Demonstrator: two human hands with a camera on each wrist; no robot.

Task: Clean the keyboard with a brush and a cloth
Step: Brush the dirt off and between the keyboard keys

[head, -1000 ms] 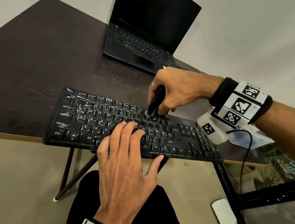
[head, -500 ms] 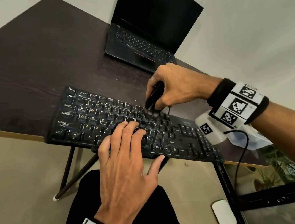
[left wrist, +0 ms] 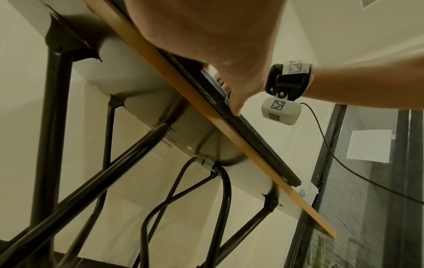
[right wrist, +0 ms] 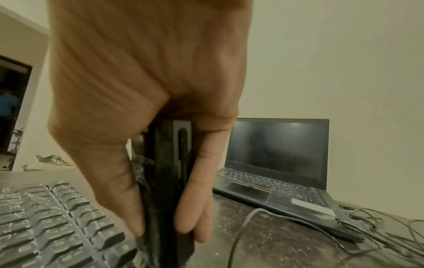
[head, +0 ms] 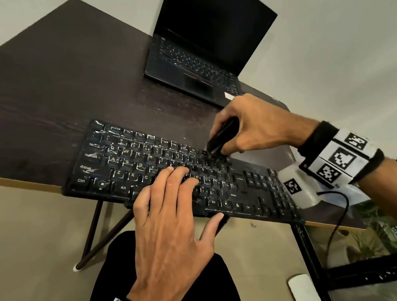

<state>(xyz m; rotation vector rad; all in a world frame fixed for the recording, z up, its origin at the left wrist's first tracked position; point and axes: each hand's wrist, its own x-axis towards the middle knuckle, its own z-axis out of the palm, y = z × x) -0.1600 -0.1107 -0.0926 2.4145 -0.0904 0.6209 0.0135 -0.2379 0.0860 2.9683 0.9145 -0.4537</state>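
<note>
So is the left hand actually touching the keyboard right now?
Touching. In the head view the left hand lies flat on the keyboard, fingers on the keys, thumb at its front edge.

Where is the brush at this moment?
In the head view the brush is gripped in the right hand, its tip down on the upper key rows of the keyboard, right of centre, just in front of the laptop.

We see a black keyboard (head: pixel 170 176) with pale lettering, some letters yellow; our brush (head: pixel 222 136) is black too; the table (head: pixel 48 93) is dark brown with a light tan edge; the laptop (head: pixel 205 49) is black with thin red lines at its touchpad; our wristbands (head: pixel 341 158) carry black-and-white square patterns; the wall (head: pixel 328 34) is off-white.
</note>
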